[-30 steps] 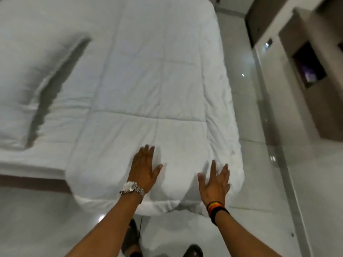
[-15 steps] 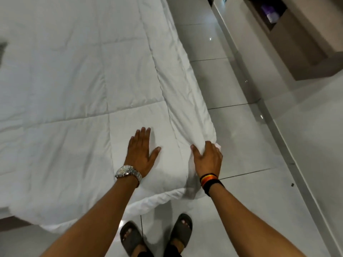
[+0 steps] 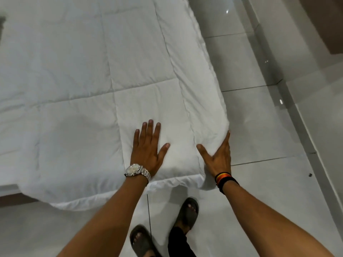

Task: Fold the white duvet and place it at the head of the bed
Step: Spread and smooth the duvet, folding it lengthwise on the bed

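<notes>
The white quilted duvet [image 3: 96,75] lies spread over the bed, its near corner hanging off the edge toward me. My left hand [image 3: 148,147], a silver watch on its wrist, presses flat on top of the duvet near that corner, fingers apart. My right hand [image 3: 219,154], with dark wristbands, is open against the duvet's right side edge, thumb on top and fingers along the side.
A glossy white tiled floor [image 3: 259,127] runs along the bed's right side and below me. My feet in dark sandals [image 3: 185,214] stand just short of the bed. A brown bed base [image 3: 11,199] shows at the lower left. A wall base [image 3: 297,117] runs at the right.
My right hand slid from the duvet's top to its right corner, gripped it briefly, and now lies open along the side edge. The view tilted down and nearer. My left hand stays flat.
</notes>
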Demonstrator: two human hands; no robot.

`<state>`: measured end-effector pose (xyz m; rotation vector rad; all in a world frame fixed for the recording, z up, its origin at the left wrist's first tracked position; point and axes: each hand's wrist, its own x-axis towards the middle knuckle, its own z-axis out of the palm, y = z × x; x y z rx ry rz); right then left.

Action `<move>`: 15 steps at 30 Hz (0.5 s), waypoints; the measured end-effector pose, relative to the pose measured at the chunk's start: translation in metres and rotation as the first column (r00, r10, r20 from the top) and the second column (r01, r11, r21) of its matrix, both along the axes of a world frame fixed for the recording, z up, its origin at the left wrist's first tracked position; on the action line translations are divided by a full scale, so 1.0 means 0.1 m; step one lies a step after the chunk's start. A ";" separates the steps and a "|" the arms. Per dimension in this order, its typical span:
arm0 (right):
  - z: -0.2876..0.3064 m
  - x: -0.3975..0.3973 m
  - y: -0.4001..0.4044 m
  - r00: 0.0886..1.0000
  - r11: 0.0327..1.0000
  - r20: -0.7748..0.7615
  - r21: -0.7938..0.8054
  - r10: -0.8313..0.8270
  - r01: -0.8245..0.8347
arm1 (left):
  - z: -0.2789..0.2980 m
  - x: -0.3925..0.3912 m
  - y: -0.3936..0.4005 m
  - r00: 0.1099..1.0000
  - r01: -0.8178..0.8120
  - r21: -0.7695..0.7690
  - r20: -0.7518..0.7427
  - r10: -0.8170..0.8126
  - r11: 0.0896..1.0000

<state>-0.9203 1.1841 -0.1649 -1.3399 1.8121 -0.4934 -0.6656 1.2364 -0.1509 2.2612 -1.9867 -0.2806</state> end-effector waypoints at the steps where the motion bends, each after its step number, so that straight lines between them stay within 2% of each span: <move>1: -0.02 0.05 0.04 1.000 0.999 -0.021 -0.040 -0.011 0.011 | -0.03 -0.01 0.00 1.000 -0.002 -0.025 0.007 0.002 1.000; 4: -0.03 0.10 0.24 0.988 0.991 -0.156 -0.131 -0.013 -0.008 | -0.11 -0.02 0.02 1.000 0.002 -0.076 0.015 -0.001 0.997; 6: -0.02 0.01 0.30 0.976 0.994 -0.215 -0.097 0.037 -0.059 | -0.08 0.00 0.04 1.000 0.011 -0.070 -0.023 -0.013 0.997; 8: 0.05 -0.09 0.27 0.966 0.992 -0.245 -0.069 0.084 -0.104 | 0.02 0.03 0.15 0.997 0.039 -0.058 -0.071 -0.043 0.998; 10: 0.15 -0.18 0.28 0.976 0.996 -0.210 -0.051 0.061 -0.074 | 0.19 0.11 0.46 0.994 -0.015 -0.095 -0.113 0.004 0.995; 12: 0.19 -0.24 0.44 0.991 0.997 -0.109 0.008 -0.079 0.080 | 0.29 0.27 0.97 0.954 -0.254 -0.141 -0.198 0.224 0.957; 13: 0.16 -0.27 0.57 0.983 0.983 -0.054 0.046 -0.178 0.180 | 0.26 0.38 1.28 0.889 -0.421 -0.145 -0.263 0.376 0.895; 14: 0.09 -0.28 0.75 0.960 0.956 0.001 0.089 -0.280 0.279 | 0.20 0.52 1.60 0.788 -0.580 -0.133 -0.344 0.511 0.804; 15: 0.01 -0.26 0.91 0.926 0.922 0.065 0.140 -0.372 0.360 | 0.15 0.64 1.88 0.649 -0.723 -0.090 -0.428 0.629 0.685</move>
